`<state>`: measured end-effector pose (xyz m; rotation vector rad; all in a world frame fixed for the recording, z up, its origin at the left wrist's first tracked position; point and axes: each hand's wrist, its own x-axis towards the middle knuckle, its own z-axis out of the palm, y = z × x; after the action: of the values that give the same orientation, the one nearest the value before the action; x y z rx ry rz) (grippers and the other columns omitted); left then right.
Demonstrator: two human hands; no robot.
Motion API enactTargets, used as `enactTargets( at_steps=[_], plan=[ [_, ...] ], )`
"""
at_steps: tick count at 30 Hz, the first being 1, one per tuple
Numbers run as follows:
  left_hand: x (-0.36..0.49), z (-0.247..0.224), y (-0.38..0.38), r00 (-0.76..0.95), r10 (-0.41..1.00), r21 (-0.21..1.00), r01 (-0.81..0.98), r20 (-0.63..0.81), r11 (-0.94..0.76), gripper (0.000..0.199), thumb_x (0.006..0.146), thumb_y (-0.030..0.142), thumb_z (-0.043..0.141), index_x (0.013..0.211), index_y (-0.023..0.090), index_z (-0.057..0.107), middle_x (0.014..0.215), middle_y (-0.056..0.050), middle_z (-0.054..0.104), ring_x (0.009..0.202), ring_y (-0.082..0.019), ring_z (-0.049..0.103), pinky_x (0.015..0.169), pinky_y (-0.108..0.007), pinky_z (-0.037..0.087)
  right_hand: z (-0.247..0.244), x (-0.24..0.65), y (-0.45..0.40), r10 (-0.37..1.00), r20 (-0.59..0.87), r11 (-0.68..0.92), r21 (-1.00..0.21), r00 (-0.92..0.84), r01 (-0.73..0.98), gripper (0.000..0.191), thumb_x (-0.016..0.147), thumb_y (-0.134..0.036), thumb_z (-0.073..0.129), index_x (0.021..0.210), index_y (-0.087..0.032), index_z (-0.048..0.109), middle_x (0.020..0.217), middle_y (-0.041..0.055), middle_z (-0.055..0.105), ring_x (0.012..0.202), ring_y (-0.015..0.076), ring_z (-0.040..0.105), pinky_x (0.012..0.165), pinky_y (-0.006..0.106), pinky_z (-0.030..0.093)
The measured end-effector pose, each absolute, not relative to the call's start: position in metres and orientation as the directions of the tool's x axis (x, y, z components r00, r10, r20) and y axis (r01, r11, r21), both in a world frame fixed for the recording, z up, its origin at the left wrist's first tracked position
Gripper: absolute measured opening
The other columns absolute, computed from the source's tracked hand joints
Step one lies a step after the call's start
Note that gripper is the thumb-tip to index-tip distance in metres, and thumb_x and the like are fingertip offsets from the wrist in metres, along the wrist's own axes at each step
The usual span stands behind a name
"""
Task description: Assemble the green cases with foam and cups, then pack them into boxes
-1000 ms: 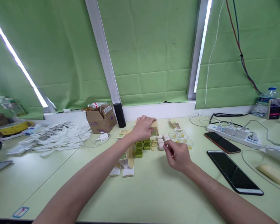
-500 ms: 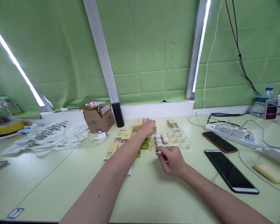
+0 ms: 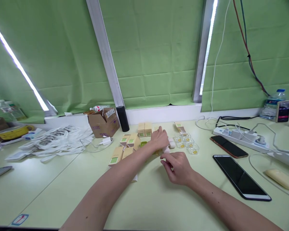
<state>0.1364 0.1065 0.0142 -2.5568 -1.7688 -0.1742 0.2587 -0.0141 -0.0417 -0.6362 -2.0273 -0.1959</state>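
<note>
My left hand (image 3: 159, 138) reaches across the table, back up, over the small goods in the middle. Its fingers bend down beside rounded white pieces (image 3: 171, 143) and mostly hide behind the hand. Closer to me, my right hand (image 3: 177, 167) has its fingers curled in. Its palm side is hidden, so I cannot see whether it holds anything. Cream boxes with green labels (image 3: 133, 141) stand to the left, with two more boxes (image 3: 144, 129) behind. A green tray (image 3: 143, 144) shows partly past my left forearm. Clear cups with yellow centres (image 3: 187, 143) sit to the right.
A brown carton (image 3: 103, 123) and a black cylinder (image 3: 122, 118) stand by the wall. White cables (image 3: 55, 142) lie heaped at left. To the right are two phones (image 3: 240, 178), (image 3: 228, 146), a power strip (image 3: 240, 138) and a cream case (image 3: 280, 179) among wires.
My left hand has moved right and a little nearer, from the back boxes to the white pieces. My right hand has stayed almost in place. The view has shifted slightly.
</note>
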Motion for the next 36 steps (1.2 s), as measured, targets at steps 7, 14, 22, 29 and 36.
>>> enactTargets(
  at_steps=[7,14,22,29,36],
  plan=[
    [0.145,0.009,0.108,0.245,0.968,0.127,0.96,0.057,-0.25,0.058,0.106,0.05,0.034,0.146,0.01,0.05,0.156,-0.027,0.048,0.136,-0.042,0.058,0.105,-0.057,0.052,-0.037,0.258,-0.017,0.327,0.858,0.865,-0.102,-0.396,0.492,0.013,0.092,-0.011,0.054,0.096,-0.021,0.059,0.055,-0.0076,0.053,0.046,0.0119,0.041,0.052,0.029,0.023],
    [0.145,0.004,0.135,0.172,0.985,0.198,0.965,0.022,-0.172,0.066,0.104,0.048,0.037,0.159,0.013,0.036,0.176,-0.025,0.024,0.151,-0.043,0.046,0.115,-0.058,0.046,-0.038,0.258,-0.016,0.345,0.841,0.863,-0.11,-0.416,0.493,0.012,0.092,-0.012,0.055,0.098,-0.022,0.059,0.056,-0.0065,0.056,0.046,0.0126,0.045,0.053,0.03,0.024],
    [0.144,0.001,0.162,0.117,0.993,0.268,0.957,-0.025,-0.106,0.074,0.103,0.046,0.035,0.167,0.009,0.024,0.182,-0.023,-0.004,0.157,-0.043,0.041,0.119,-0.06,0.044,-0.042,0.259,-0.014,0.373,0.82,0.857,-0.126,-0.433,0.5,0.013,0.092,-0.013,0.054,0.099,-0.022,0.06,0.058,-0.0055,0.058,0.048,0.0133,0.048,0.054,0.029,0.024],
    [0.146,0.003,0.171,0.08,0.994,0.296,0.954,-0.074,-0.055,0.078,0.104,0.046,0.036,0.171,0.01,0.017,0.181,-0.019,-0.011,0.161,-0.043,0.035,0.121,-0.056,0.043,-0.039,0.26,-0.015,0.362,0.822,0.861,-0.114,-0.44,0.496,0.012,0.092,-0.013,0.054,0.098,-0.022,0.059,0.058,-0.0057,0.058,0.047,0.0132,0.048,0.053,0.03,0.023],
    [0.145,0.003,0.172,0.071,0.995,0.315,0.948,-0.071,-0.045,0.081,0.104,0.048,0.04,0.172,0.011,0.017,0.181,-0.022,-0.009,0.157,-0.046,0.041,0.119,-0.058,0.045,-0.041,0.26,-0.015,0.365,0.818,0.857,-0.109,-0.444,0.503,0.014,0.091,-0.012,0.055,0.099,-0.022,0.058,0.058,-0.0059,0.059,0.047,0.0134,0.048,0.054,0.03,0.023]
  ],
)
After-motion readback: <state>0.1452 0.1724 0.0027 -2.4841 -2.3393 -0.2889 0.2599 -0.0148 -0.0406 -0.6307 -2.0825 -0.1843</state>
